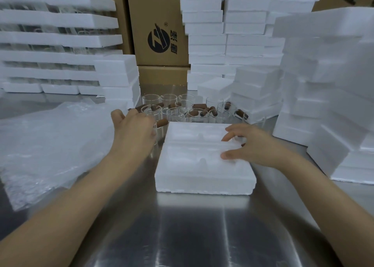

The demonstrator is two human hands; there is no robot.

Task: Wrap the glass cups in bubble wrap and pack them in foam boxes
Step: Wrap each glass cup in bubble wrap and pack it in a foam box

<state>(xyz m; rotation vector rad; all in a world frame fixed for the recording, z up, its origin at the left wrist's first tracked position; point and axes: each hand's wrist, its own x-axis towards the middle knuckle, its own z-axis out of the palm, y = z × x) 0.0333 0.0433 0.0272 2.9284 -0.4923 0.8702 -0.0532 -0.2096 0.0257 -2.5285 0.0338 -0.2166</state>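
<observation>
An open white foam box with moulded slots lies on the steel table in front of me. My right hand grips a bubble-wrapped glass cup lying in the box's right side, with a bit of its brown handle showing by my fingers. My left hand is curled around a bare glass cup with a brown handle, just left of the box. Several more glass cups with brown handles stand behind the box. A pile of bubble wrap lies at the left.
Tall stacks of foam boxes crowd the right side and the back. Foam trays holding glassware are stacked at the back left. Cardboard cartons stand behind. The steel table reaches to the near edge.
</observation>
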